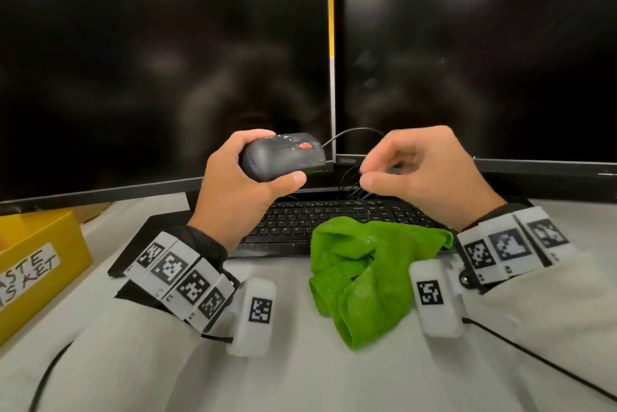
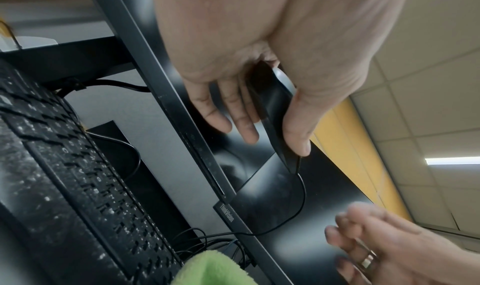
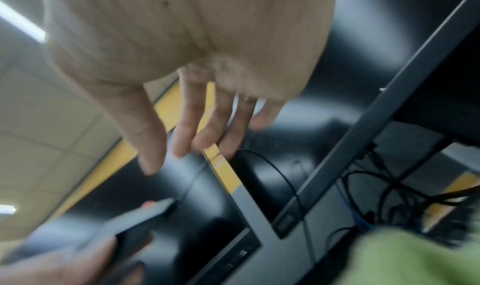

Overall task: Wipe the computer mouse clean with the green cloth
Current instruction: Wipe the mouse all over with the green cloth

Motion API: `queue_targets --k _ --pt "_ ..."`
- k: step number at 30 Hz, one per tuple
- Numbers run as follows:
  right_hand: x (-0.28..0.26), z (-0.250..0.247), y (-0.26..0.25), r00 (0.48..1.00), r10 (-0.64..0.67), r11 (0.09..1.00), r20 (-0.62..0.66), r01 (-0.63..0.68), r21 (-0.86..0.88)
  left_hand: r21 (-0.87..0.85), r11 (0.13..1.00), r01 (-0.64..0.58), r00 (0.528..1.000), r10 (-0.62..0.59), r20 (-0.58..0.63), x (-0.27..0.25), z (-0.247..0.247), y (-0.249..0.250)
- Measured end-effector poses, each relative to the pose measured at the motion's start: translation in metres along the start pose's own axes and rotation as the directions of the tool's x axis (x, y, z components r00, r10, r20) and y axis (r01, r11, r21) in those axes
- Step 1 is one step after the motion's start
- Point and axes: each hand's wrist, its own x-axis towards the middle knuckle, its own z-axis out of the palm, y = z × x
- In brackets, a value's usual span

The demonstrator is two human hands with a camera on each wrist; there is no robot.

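The left hand [image 1: 233,188] grips the black wired computer mouse [image 1: 283,155], thumb along its near side and fingers wrapped round the far side, holding it up in the air in front of the two dark monitors [image 1: 160,71]. White smears and specks show on its top around the red scroll wheel [image 1: 305,145]. The right hand [image 1: 424,171] hovers just beside the mouse, fingers loosely curled toward the thumb and holding nothing; the mouse's cable [image 1: 354,131] arcs behind it.

The green cloth [image 1: 364,274] lies crumpled on the desk [image 1: 300,378] below both hands, its far edge over the front of the black keyboard [image 1: 290,221]. A yellow waste box [image 1: 36,261] sits at far left.

The step in hand looks like fetching the cloth. It would go best if the right hand takes a bunched fold, while the left keeps the soiled top turned upward and the cable slack, so wiping strokes meet firm support.
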Motion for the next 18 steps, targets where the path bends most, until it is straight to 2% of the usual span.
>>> queue_targets --k 1,2,3,5,7,11,12,13,14,16,18 --pt "0.002 0.000 -0.011 0.985 0.019 0.997 0.172 -0.031 0.067 0.000 1.000 0.003 1.000 -0.003 0.001 0.000 0.000 -0.001" --pt "0.004 0.002 -0.022 0.938 0.036 0.997 0.346 -0.056 0.046 0.000 1.000 0.007 1.000 -0.007 0.000 0.001 0.000 -0.002" --pt "0.008 0.006 -0.028 0.864 0.068 0.997 0.499 -0.049 -0.052 0.001 1.000 0.011 1.000 -0.011 0.000 0.001 -0.001 -0.003" --pt "0.017 0.016 -0.035 0.695 0.204 0.953 0.689 0.020 -0.301 0.012 1.000 0.016 1.000 -0.016 0.006 0.001 0.000 -0.005" --pt "0.022 0.028 -0.040 0.554 0.341 0.860 0.760 0.143 -0.490 0.018 0.999 0.027 1.000 -0.027 0.012 -0.001 0.000 -0.006" --pt "0.012 0.042 -0.043 0.344 0.531 0.695 0.774 0.345 -0.631 0.016 0.998 0.068 0.997 -0.069 0.020 -0.003 0.003 -0.008" --pt "0.007 0.046 -0.041 0.314 0.562 0.661 0.766 0.387 -0.643 0.016 0.997 0.075 0.997 -0.075 0.023 -0.003 0.004 -0.009" --pt "0.002 0.050 -0.039 0.310 0.572 0.633 0.760 0.423 -0.649 0.017 0.997 0.079 0.996 -0.080 0.028 -0.004 0.005 -0.010" --pt "-0.002 0.055 -0.036 0.340 0.560 0.619 0.756 0.436 -0.654 0.023 0.996 0.083 0.996 -0.083 0.032 -0.005 0.006 -0.011" --pt "-0.005 0.060 -0.029 0.465 0.482 0.628 0.742 0.407 -0.663 0.030 0.996 0.087 0.995 -0.088 0.037 -0.006 0.007 -0.011" --pt "0.000 0.057 -0.022 0.569 0.411 0.671 0.712 0.340 -0.659 0.030 0.995 0.090 0.995 -0.091 0.034 -0.006 0.007 -0.012"
